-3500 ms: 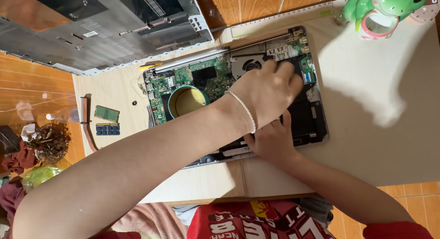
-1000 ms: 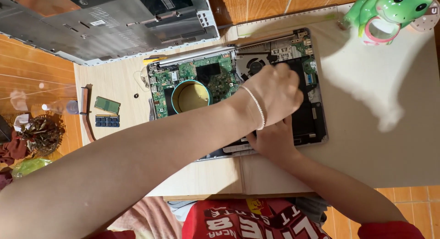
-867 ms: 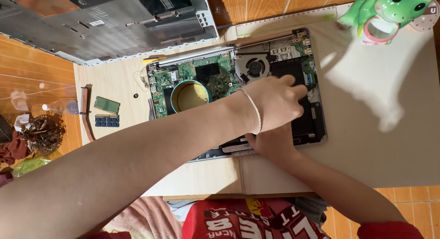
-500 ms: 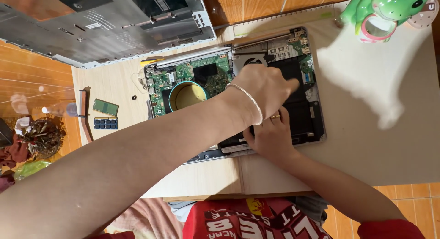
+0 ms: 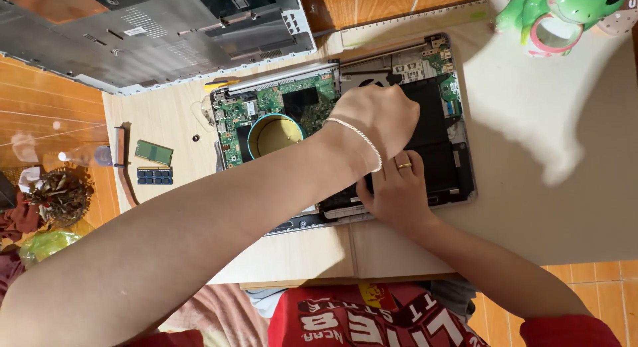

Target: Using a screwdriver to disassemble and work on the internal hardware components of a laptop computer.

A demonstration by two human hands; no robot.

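Sprawling across the middle of the pale wooden table [image 5: 545, 187] is an opened laptop [image 5: 345, 131] with its bottom cover off, green motherboard [image 5: 266, 108] on the left half and a big black battery [image 5: 435, 144] on the right. That removed grey bottom cover [image 5: 159, 34] lies at the table's top left edge, just beyond the laptop. The left hand [image 5: 375, 117], with a thin silver bracelet at the wrist, comes in from the lower left and sits over the middle of the laptop, right above the fan area; its fingers are curled down and hidden under the back of the hand, so can't tell if they're pinching anything. The right hand [image 5: 399, 191], ring on one finger, presses on the near edge of the battery, fingers tucked under the left wrist, so no idea there either. A green frog figure [image 5: 565, 14] sits in the top right corner, well apart. A small round tin [image 5: 276, 134] rests on the motherboard, just left of the left hand. Two memory sticks [image 5: 154, 162] lie on the table left of the laptop, with a tiny black screw [image 5: 196, 138] in between.
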